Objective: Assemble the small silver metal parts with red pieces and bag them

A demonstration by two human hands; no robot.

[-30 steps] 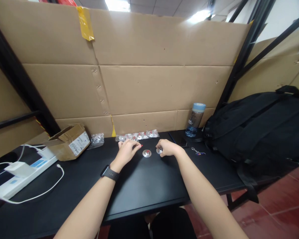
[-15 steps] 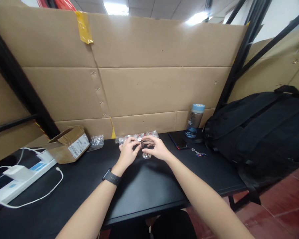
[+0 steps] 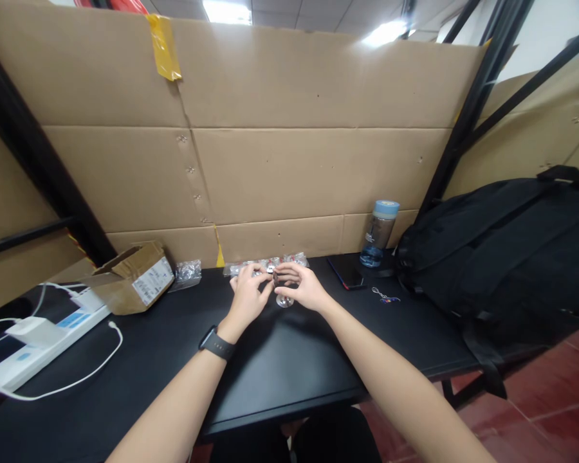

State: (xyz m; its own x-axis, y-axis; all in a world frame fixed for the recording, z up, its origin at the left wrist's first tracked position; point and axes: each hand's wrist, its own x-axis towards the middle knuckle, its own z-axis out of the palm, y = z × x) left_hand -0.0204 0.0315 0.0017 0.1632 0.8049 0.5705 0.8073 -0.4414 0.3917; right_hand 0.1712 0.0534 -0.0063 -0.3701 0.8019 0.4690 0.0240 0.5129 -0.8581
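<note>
Both of my hands meet over the middle of the black table [image 3: 280,360], near its back. My left hand [image 3: 251,292], with a dark watch on the wrist, has its thumb and fingers closed on a small shiny object [image 3: 275,278]. From the right, my right hand [image 3: 303,286] curls its fingers and thumb round the same object, which is too small to name. Just below the fingers a round clear or metallic piece [image 3: 284,300] shows on the table. Behind the hands lies a row of clear plastic packets [image 3: 296,258] with red and white bits, partly hidden by the fingers.
At the left are an open cardboard box [image 3: 142,280], a crumpled plastic bag [image 3: 187,275] and a white power strip [image 3: 43,344] with cables. To the right stand a bottle [image 3: 379,233] and a black backpack [image 3: 506,251], with a phone [image 3: 347,272] and a keychain [image 3: 386,296].
The view has shifted very slightly. Both hands keep nearly the same place and grip.
</note>
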